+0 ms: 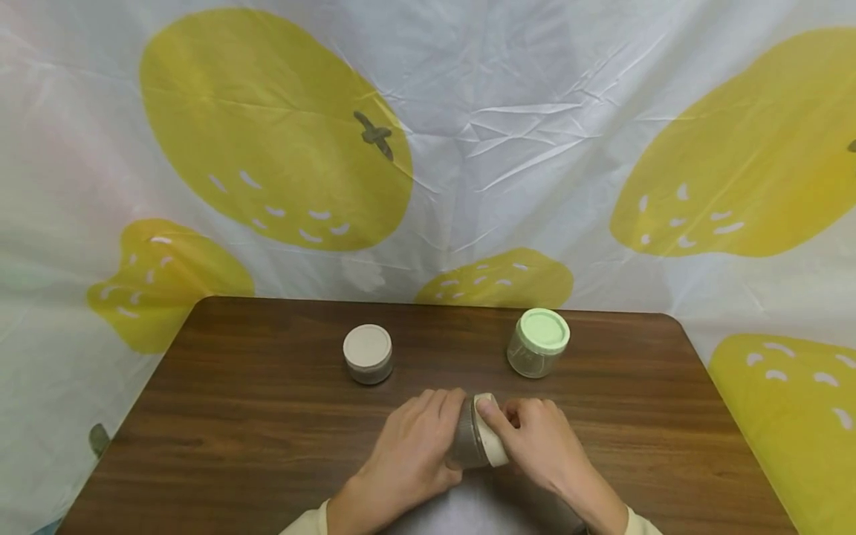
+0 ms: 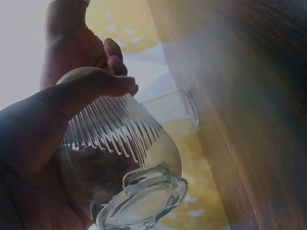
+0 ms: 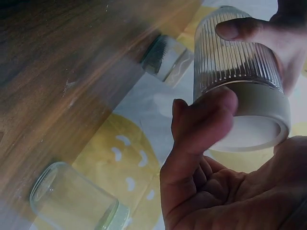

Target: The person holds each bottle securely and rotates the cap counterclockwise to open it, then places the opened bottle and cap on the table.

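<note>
The left hand (image 1: 409,447) grips a ribbed glass jar (image 1: 466,438), tilted over the wooden table (image 1: 234,416), while the right hand (image 1: 543,446) pinches its cream lid (image 1: 491,440), and past them I see a white-lidded jar (image 1: 368,354) and a green-lidded jar (image 1: 538,343) before a yellow-patterned cloth (image 1: 501,148).

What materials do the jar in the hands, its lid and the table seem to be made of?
Jar: most likely glass, glossy; its ribbed wall is see-through and catches highlights.
Lid: probably plastic, though painted metal is possible; opaque, pale, fairly matte.
Table: wood or wood-look laminate, smooth; brown grain shows, which fits both.
</note>
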Motion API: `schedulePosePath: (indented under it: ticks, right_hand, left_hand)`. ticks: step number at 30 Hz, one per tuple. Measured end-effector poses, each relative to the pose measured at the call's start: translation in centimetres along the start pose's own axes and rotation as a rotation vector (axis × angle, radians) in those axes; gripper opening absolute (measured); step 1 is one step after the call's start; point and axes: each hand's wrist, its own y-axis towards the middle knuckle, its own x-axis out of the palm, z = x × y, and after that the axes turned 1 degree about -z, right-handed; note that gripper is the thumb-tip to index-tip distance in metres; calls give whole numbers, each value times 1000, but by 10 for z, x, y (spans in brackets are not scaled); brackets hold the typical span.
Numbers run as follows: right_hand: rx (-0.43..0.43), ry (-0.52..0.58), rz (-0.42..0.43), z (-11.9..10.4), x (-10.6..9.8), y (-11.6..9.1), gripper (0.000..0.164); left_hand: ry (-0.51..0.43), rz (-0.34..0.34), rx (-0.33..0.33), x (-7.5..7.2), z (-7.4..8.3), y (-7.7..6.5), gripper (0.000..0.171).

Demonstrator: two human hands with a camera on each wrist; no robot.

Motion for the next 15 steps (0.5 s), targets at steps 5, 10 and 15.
schedulePosePath:
  ticks: [5,10,15]
  right_hand:
    - [-35,-14,4,2,0,0,53]
    - [-162,-73,31,6,1,0,44]
    - [-276,-81,58,11,1,-1,40]
  left_hand:
    - [18,-6,-1,0,1,1,84]
    - [23,-13,-1,0,1,0,88]
    - [25,-1,-1,0,1,0,88]
